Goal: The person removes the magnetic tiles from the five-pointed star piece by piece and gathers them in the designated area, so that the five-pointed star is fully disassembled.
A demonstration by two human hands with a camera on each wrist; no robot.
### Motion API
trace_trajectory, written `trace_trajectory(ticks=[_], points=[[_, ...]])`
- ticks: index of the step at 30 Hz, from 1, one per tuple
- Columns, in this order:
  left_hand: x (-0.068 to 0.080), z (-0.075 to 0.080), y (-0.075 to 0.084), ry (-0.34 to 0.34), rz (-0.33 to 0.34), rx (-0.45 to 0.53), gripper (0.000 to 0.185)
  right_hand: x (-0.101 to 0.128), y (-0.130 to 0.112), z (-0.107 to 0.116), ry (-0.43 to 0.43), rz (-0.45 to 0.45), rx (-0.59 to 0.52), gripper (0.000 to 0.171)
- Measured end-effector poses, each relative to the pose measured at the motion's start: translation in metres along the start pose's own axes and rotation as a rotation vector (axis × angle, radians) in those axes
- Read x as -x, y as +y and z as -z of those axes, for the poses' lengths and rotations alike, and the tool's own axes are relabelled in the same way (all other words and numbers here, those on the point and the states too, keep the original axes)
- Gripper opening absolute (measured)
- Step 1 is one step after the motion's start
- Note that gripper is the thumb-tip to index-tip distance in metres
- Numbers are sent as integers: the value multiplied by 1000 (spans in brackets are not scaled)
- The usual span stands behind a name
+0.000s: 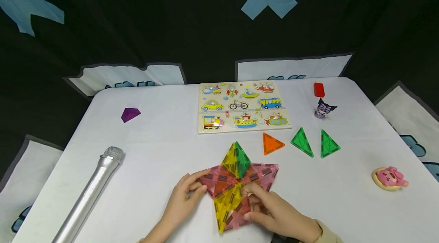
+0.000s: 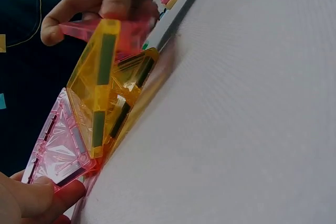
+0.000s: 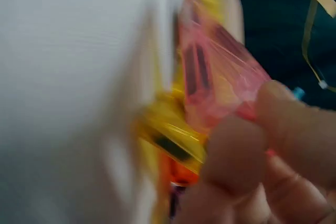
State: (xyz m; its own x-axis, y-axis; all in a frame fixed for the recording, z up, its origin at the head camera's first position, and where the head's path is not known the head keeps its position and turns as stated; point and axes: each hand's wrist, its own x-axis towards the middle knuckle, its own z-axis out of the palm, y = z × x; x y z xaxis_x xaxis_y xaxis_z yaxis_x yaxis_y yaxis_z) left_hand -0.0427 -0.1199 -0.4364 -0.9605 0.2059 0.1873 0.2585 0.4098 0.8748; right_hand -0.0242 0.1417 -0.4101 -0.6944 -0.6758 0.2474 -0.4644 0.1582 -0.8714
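A star-like cluster of translucent magnetic tiles (image 1: 236, 182) lies on the white table near the front edge, made of pink, yellow and green triangles. My left hand (image 1: 186, 189) rests against the pink tile (image 2: 55, 145) at the cluster's left point, fingertips pinching its corner. My right hand (image 1: 265, 207) pinches another pink tile (image 3: 220, 82) at the lower right and lifts its edge; a yellow tile (image 2: 97, 85) stands tilted beside it. The right wrist view is blurred.
A vehicle peg puzzle board (image 1: 242, 106) lies behind the cluster. Loose orange (image 1: 272, 143) and two green triangles (image 1: 313, 143) lie right of it. A silver microphone (image 1: 90, 191) is at left, a purple block (image 1: 130, 114), red block (image 1: 319, 89), small figurine (image 1: 323, 108) and pink toy (image 1: 389, 177) are scattered about.
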Motion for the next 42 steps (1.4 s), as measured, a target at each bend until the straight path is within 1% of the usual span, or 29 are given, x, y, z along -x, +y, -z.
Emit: trace_trajectory(ticks=[2,4,5,6,7,8,9,10,11,13,14,15,16,18,20,23,25,26,27,29,30,31,32,33,35,37,39,40,42], points=[[2,0,0,6,13,-6,42,3,-2,7,6,-37,-133,34],[3,0,0,15,27,-9,42,5,-5,15,47,-63,-272,38],[4,0,1,18,30,-7,42,6,-6,21,77,-53,-325,40],[4,0,1,18,30,-5,42,8,-8,28,118,-48,-355,42],[4,1,1,18,28,1,42,11,-9,37,170,-46,-349,44],[4,1,1,14,26,5,42,14,-9,46,230,-35,-314,46],[4,1,1,11,24,9,41,18,-9,56,300,-50,-242,46],[4,1,1,10,20,10,41,23,-9,66,372,-93,-147,45],[5,1,1,11,19,11,41,29,-8,77,439,-155,-30,44],[6,1,1,19,18,11,41,42,-7,95,524,-369,201,41],[6,1,1,24,19,8,41,48,-5,103,533,-484,297,39],[7,1,1,31,20,7,42,54,-3,110,516,-597,381,39],[7,1,2,37,18,6,42,59,-1,117,493,-686,444,41],[7,1,2,39,19,10,41,68,4,128,423,-846,528,46],[7,1,2,36,12,16,40,74,8,134,380,-939,583,50],[6,0,2,31,-1,22,40,77,12,136,352,-1027,673,57],[5,0,1,29,-11,21,41,75,12,132,392,-1009,732,59],[5,0,0,30,-19,18,41,72,11,129,427,-971,754,59],[4,-1,0,31,-24,13,41,68,10,125,470,-904,773,56],[4,-1,0,30,-24,9,41,57,6,111,552,-714,776,45],[3,-1,0,29,-18,9,41,50,4,103,568,-601,751,40],[3,-1,0,28,-13,8,41,42,2,93,558,-496,707,37],[3,-1,0,28,-5,9,41,34,-1,82,528,-409,658,36],[3,-1,0,27,2,12,41,25,-4,70,475,-339,591,38],[2,-2,0,24,-3,15,41,11,-9,45,335,-268,428,42],[1,-2,-1,23,-20,12,41,1,-14,23,196,-256,266,46],[0,-3,-1,26,-32,6,41,-5,-18,5,86,-267,148,49],[0,-3,0,29,-31,1,42,-6,-19,-2,48,-279,103,50],[0,-3,0,31,-16,-3,42,-8,-19,-14,15,-311,34,51]])
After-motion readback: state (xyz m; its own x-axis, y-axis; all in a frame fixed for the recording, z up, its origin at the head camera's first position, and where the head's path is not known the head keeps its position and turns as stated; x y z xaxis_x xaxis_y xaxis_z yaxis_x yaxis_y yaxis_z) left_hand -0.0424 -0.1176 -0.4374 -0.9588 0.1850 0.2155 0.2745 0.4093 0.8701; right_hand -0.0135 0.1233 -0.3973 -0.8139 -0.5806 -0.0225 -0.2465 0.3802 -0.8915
